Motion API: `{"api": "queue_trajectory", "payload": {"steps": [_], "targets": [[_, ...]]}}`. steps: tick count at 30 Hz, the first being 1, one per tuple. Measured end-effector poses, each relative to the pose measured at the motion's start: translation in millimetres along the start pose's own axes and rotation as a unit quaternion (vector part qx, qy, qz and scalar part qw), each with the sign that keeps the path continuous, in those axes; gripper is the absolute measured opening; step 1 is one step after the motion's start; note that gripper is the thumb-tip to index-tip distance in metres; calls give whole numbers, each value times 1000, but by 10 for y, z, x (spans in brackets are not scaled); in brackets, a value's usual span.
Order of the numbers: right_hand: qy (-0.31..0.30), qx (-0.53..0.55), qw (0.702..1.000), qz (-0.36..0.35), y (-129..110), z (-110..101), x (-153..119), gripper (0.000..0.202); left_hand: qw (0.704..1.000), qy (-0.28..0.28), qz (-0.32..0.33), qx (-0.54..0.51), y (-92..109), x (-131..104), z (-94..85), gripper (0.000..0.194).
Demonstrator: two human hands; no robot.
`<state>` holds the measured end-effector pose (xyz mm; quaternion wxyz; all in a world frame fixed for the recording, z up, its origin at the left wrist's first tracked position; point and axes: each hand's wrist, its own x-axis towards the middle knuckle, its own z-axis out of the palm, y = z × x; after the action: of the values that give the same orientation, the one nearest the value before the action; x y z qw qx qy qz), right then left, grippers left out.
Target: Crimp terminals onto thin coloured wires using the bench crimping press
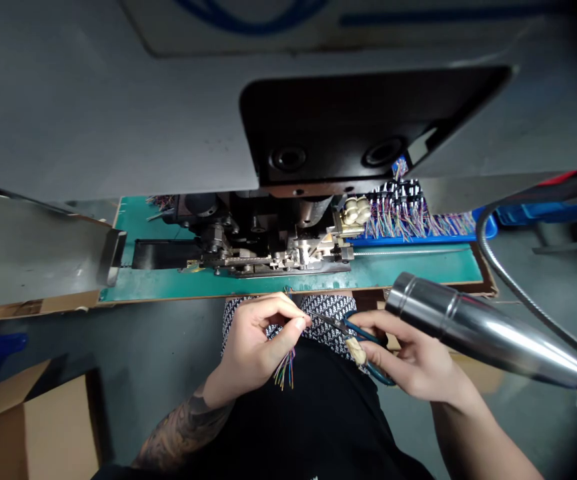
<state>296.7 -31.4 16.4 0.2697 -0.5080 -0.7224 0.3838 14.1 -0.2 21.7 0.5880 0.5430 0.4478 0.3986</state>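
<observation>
My left hand [268, 337] pinches a bundle of thin multicoloured wires [284, 370], whose loose ends fan out below the fingers. In my right hand [408, 353] is a pair of scissors [371, 333] with dark blue-green handles, one of them wrapped in pale tape. The narrow blades point left and reach the left fingertips. Whether the blades touch a wire cannot be made out, since the fingers hide that spot. Both hands are over my lap, just in front of the green table edge.
A crimping machine [288, 257] stands on a green mat [168, 285], its big grey body overhead. At right are a blue tray [488, 230] of wire bundles and a metal lamp or nozzle [483, 333] close to my right hand. An open cardboard box [61, 427] lies lower left.
</observation>
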Motion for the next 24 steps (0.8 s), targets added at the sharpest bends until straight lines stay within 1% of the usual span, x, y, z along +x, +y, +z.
{"api": "queue_trajectory", "payload": {"steps": [4,8,13,15,19,24], "targets": [[-12,-7,1000,-12,-97,26,34,34,1000,1,-4,-1,2,-10,-5,14],[0,-14,1000,-21,-143,63,49,32,1000,3,-6,6,9,-16,6,16],[33,-24,999,-29,-166,93,47,26,1000,7,-11,10,0,-12,15,17],[45,-27,998,-32,-167,99,39,26,1000,9,-8,8,-8,-10,13,18],[43,-33,998,-37,-154,105,16,31,1000,15,-9,3,-34,-10,14,19],[46,-49,997,-29,-156,122,0,32,1000,18,-17,-6,-59,-19,27,19]]}}
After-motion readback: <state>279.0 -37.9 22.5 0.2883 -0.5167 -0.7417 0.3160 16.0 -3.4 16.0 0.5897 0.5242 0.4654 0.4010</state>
